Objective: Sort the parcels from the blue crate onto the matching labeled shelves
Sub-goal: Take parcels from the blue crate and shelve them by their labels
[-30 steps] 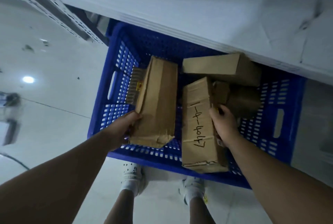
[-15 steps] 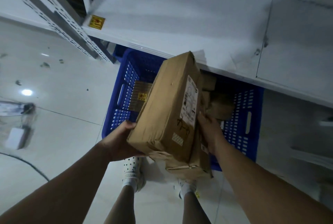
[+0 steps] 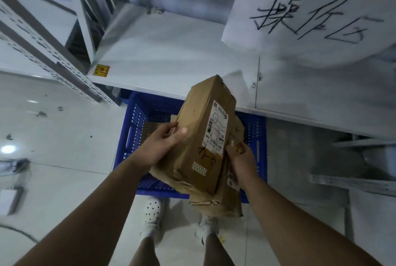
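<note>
I hold two brown cardboard parcels above the blue crate (image 3: pixel 128 137). The upper parcel (image 3: pixel 199 137) is long, carries a white shipping label and black handwriting, and tilts away from me. My left hand (image 3: pixel 165 143) grips its left side, thumb on top. Under it lies the lower parcel (image 3: pixel 222 199), whose torn near end sticks out. My right hand (image 3: pixel 240 158) holds the right side of the stack, fingers curled round the lower parcel's edge. More cardboard shows inside the crate, mostly hidden by the parcels.
A white shelf board (image 3: pixel 171 51) overhangs the crate's far side, with a yellow sticker (image 3: pixel 101 70) at its corner. A sheet with black handwriting (image 3: pixel 310 15) hangs at upper right. Perforated shelf uprights (image 3: pixel 53 68) run at left. My feet (image 3: pixel 152 212) stand before the crate.
Both parcels have been lifted out of the crate and raised higher toward the shelf. My left hand shifted from under the upper parcel to its side. The view tilted upward.
</note>
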Tool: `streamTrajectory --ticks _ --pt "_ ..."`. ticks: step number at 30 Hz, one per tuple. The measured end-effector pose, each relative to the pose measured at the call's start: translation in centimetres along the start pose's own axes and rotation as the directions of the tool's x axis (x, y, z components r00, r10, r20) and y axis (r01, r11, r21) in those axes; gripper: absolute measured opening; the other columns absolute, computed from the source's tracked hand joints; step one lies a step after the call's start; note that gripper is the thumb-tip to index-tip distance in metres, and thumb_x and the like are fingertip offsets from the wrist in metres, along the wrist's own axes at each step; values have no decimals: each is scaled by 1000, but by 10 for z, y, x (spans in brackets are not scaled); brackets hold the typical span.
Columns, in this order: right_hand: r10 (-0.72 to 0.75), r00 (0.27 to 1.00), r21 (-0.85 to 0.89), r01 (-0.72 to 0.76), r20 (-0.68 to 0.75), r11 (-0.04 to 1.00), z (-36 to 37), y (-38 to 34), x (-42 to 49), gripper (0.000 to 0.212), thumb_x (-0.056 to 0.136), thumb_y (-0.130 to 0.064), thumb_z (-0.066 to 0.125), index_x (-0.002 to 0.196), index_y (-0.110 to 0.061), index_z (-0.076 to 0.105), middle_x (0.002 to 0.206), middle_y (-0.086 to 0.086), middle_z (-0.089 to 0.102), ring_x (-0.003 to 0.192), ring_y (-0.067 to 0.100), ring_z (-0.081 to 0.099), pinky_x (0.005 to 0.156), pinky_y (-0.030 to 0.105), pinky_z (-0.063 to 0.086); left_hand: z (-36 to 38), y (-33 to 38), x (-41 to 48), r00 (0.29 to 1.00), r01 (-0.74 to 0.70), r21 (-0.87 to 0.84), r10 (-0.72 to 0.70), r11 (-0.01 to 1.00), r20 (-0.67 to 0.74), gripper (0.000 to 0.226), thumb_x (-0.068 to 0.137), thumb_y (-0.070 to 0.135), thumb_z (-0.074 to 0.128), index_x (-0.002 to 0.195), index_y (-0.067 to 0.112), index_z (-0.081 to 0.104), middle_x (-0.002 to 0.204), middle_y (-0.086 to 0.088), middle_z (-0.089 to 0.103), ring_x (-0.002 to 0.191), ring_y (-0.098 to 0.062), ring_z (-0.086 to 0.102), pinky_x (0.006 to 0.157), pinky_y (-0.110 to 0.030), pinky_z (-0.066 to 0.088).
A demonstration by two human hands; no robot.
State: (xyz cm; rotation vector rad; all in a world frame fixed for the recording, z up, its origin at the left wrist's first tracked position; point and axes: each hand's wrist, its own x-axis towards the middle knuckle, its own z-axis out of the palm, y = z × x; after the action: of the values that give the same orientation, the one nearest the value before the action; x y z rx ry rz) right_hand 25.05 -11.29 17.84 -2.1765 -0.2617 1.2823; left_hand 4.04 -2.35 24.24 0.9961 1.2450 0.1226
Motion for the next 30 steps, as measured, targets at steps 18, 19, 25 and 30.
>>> streamTrajectory --ticks 18,19,25,30 --pt "-19 840 -77 -27 -543 997 -168 -34 -177 64 86 -44 62 141 -24 38 126 10 56 108 31 57 88 39 44 72 134 -96 835 -64 204 -60 977 547 125 44 38 91 148 29 23 130 -6 55 106 -27 64 85 -38 56" --pt "18 810 -53 -61 -586 997 -184 -25 -194 64 87 -47 60 142 -23 37 126 11 55 108 32 57 86 39 44 79 148 -103 793 -127 274 -69 953 606 121 45 39 91 147 29 26 130 -4 56 107 -25 64 88 -39 55" --pt "243 611 266 -55 -753 962 -256 28 -294 96 80 -58 64 151 -29 7 132 14 51 108 39 59 74 38 51 148 240 -172 588 -492 562 -223 664 778 119 33 56 89 137 41 34 125 6 58 102 -16 65 76 -22 54" --pt "306 472 330 -35 -826 943 -295 67 -360 101 84 -49 67 154 -26 -3 140 17 45 122 41 51 96 51 45 226 271 -229 577 -712 639 -277 290 769 97 71 33 80 148 33 22 129 4 47 100 -7 55 74 -15 48"
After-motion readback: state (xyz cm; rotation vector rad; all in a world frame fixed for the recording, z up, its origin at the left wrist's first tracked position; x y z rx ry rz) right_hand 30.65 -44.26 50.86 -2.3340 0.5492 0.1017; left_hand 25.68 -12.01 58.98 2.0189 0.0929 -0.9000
